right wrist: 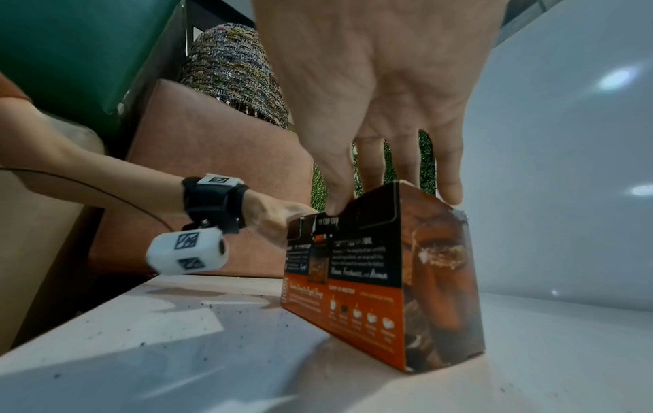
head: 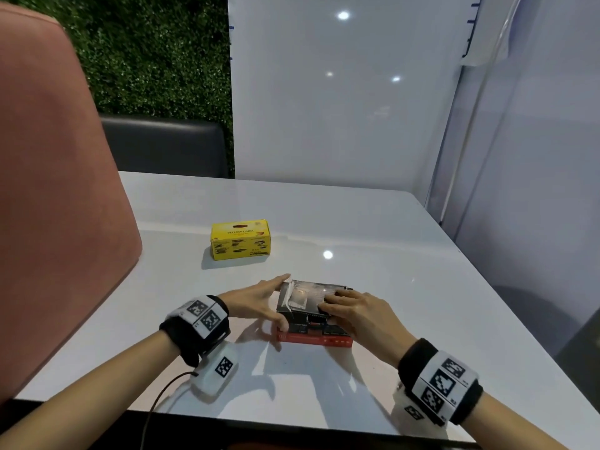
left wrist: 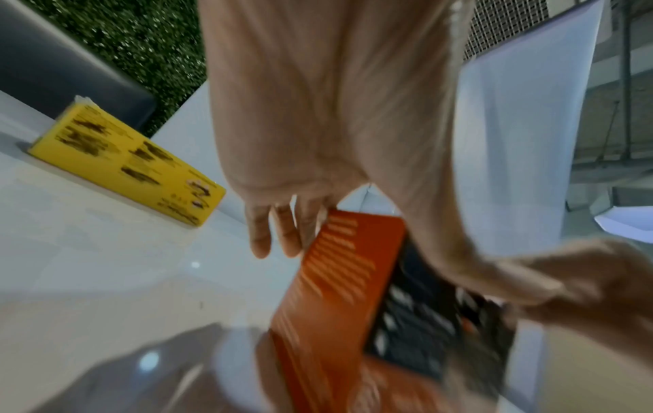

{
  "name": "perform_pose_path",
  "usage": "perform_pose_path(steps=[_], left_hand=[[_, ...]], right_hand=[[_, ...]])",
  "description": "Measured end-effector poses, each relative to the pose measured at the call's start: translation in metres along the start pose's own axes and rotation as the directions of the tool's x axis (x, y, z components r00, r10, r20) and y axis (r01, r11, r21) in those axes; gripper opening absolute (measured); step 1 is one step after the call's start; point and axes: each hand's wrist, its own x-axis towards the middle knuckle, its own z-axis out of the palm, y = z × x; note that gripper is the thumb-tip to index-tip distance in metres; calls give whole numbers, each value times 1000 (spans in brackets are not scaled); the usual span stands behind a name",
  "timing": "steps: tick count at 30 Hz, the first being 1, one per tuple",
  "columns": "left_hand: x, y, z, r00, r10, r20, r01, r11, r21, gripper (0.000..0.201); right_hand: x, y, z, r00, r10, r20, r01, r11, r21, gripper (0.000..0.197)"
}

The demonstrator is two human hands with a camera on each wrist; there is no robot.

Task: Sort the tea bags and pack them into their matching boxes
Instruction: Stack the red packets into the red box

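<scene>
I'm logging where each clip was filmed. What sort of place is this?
Probably a café or lounge booth, not a kitchen: a glossy white table, a pink upholstered chair, and an artificial green hedge wall behind a dark padded seat.

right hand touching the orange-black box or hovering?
Touching. In the right wrist view the right hand has fingertips resting on the top edge of the orange-black box.

Black wristbands [head: 194, 326] with checkered markers
</scene>
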Motion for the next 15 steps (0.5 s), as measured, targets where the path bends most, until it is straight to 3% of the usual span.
perform_pose_path(steps=[1,3,5,6,9,15], left_hand=[[1,-3,-12,1000,-16,-18,17,999,45,115],[8,-14,-51,975,-40,-219,64,993,104,102],[19,-36,-95,885,-71,-461,150,979,137,90],[24,-46,-114,845,-115,-523,230,960,160,87],[40,-74,-147,817,-251,-519,411,884,220,73],[75,-89,-141,871,-201,-448,372,867,333,51]], right_hand=[[-1,1,1,1000,1,11,0,1000,-15,30],[-3,4,5,998,17,58,-17,1000,3,35],[-5,8,7,987,66,147,-73,996,44,40],[-7,11,9,976,90,197,-105,992,64,42],[-10,19,14,960,102,259,-129,988,90,46],[11,27,22,961,89,262,-125,984,125,48]])
